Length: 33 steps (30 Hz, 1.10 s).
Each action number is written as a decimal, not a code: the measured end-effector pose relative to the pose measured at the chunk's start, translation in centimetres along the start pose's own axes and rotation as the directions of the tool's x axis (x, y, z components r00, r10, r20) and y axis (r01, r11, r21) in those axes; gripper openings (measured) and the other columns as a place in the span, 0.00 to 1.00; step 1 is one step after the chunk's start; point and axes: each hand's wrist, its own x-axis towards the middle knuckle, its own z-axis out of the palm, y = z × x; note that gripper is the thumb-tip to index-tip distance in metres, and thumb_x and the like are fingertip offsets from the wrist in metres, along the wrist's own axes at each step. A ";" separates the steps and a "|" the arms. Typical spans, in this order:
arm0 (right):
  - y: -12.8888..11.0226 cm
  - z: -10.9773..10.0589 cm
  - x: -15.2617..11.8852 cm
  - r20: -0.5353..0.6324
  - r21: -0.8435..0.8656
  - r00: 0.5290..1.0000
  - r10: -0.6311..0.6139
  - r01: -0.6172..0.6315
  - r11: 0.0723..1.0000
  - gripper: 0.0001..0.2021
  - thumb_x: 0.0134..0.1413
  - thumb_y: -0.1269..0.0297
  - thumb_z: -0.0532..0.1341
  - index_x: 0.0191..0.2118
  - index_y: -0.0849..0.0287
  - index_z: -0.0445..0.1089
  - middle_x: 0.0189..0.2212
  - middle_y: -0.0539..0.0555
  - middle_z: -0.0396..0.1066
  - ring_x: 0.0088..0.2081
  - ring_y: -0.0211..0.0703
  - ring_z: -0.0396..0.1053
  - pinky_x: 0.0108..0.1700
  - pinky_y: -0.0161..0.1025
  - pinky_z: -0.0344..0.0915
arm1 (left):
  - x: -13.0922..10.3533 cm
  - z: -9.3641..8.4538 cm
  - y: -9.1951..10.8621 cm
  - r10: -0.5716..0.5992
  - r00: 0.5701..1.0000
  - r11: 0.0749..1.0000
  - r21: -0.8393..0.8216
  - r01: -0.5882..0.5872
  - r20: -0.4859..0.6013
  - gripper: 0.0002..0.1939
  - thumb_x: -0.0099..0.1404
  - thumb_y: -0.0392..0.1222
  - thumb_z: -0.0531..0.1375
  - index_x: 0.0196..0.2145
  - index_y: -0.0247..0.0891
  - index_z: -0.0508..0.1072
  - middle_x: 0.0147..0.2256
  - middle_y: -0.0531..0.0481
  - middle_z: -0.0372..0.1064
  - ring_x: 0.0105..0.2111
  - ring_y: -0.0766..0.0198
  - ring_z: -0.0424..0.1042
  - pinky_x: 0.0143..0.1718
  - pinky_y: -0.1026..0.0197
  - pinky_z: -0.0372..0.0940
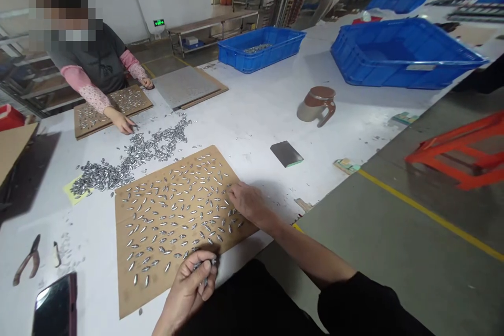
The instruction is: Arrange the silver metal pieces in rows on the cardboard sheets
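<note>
A brown cardboard sheet (128, 294) lies in front of me, covered with many small silver spindle-shaped metal pieces (180, 216) spread apart in loose rows. Over its near edge, my left hand (197, 278) is curled closed around several of the same metal pieces. My right hand (248, 202) rests at the sheet's right edge, fingers bent down and pinched together at the outermost pieces; whatever lies between the fingertips is hidden. Beyond the sheet, a heap of loose metal pieces (147, 149) stretches across the white table (252, 115), partly over a yellow paper (73, 191).
Across the table a co-worker's hand (122, 122) reaches beside another piece-covered board (84, 123). Pliers (29, 260) and a phone (55, 307) lie at left. A dark block (286, 153), a lidded jug (315, 106) and blue crates (260, 50) stand right and back. An orange stool (464, 149) stands on the floor.
</note>
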 end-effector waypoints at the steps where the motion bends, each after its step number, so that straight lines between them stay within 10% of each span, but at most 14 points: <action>1: 0.1 -0.1 -0.3 -0.031 0.029 1.000 0.003 -0.002 1.000 0.10 0.69 0.65 0.55 0.40 0.56 0.74 0.41 0.59 0.77 0.43 0.50 0.75 0.43 0.39 0.65 | 0.0 0.0 0.0 -0.003 1.000 1.000 -0.006 0.003 -0.002 0.21 0.50 0.52 0.76 0.36 0.38 0.78 0.23 0.56 0.64 0.19 0.75 0.55 0.20 0.68 0.44; 5: -0.2 -0.5 -3.6 -0.179 0.296 0.978 -0.107 0.157 0.942 0.10 0.67 0.62 0.57 0.37 0.54 0.74 0.37 0.56 0.77 0.39 0.46 0.74 0.41 0.39 0.66 | 0.1 0.0 -0.1 -0.001 1.000 1.000 -0.009 0.000 -0.025 0.21 0.51 0.52 0.76 0.36 0.39 0.74 0.24 0.56 0.65 0.19 0.75 0.56 0.20 0.69 0.43; 8: -1.7 -0.3 -7.6 -0.139 0.567 0.917 -0.374 0.383 0.729 0.08 0.64 0.60 0.60 0.36 0.55 0.75 0.31 0.50 0.76 0.33 0.40 0.73 0.38 0.35 0.66 | 0.2 0.3 0.0 0.014 1.000 0.999 0.032 -0.014 -0.008 0.19 0.55 0.52 0.73 0.34 0.39 0.71 0.22 0.58 0.61 0.19 0.76 0.54 0.20 0.69 0.42; 14: -4.0 0.9 -11.3 -0.116 0.790 0.934 -0.337 0.292 0.539 0.05 0.60 0.65 0.63 0.33 0.56 0.76 0.26 0.47 0.74 0.29 0.37 0.71 0.34 0.33 0.64 | 0.6 1.1 -0.1 0.033 0.998 0.995 0.089 -0.038 0.051 0.19 0.61 0.52 0.70 0.31 0.39 0.66 0.21 0.60 0.58 0.20 0.75 0.53 0.20 0.69 0.42; 18: -1.8 0.4 -9.3 -0.043 0.838 0.961 -0.274 0.184 0.514 0.05 0.57 0.67 0.63 0.34 0.57 0.77 0.26 0.47 0.76 0.28 0.37 0.71 0.31 0.32 0.64 | 1.2 0.6 -0.7 0.030 0.999 0.998 0.057 -0.033 0.044 0.21 0.55 0.54 0.73 0.32 0.39 0.68 0.22 0.60 0.61 0.18 0.77 0.50 0.19 0.68 0.39; 23: 3.5 -0.3 -3.1 -0.234 0.671 0.972 -0.015 0.172 0.721 0.07 0.58 0.66 0.62 0.40 0.57 0.78 0.35 0.52 0.81 0.37 0.45 0.77 0.41 0.38 0.70 | 1.1 0.0 -0.8 -0.019 0.999 0.999 0.049 0.021 -0.035 0.24 0.48 0.52 0.77 0.36 0.37 0.74 0.22 0.57 0.64 0.20 0.76 0.55 0.20 0.69 0.44; 33: 4.6 0.6 4.3 -0.277 0.453 0.950 -0.141 0.259 0.853 0.06 0.56 0.72 0.63 0.34 0.57 0.77 0.35 0.52 0.79 0.37 0.42 0.75 0.43 0.36 0.67 | 1.2 -0.9 -0.9 -0.007 0.997 0.998 -0.060 0.003 -0.075 0.23 0.46 0.48 0.78 0.36 0.37 0.76 0.25 0.54 0.68 0.22 0.75 0.58 0.21 0.70 0.45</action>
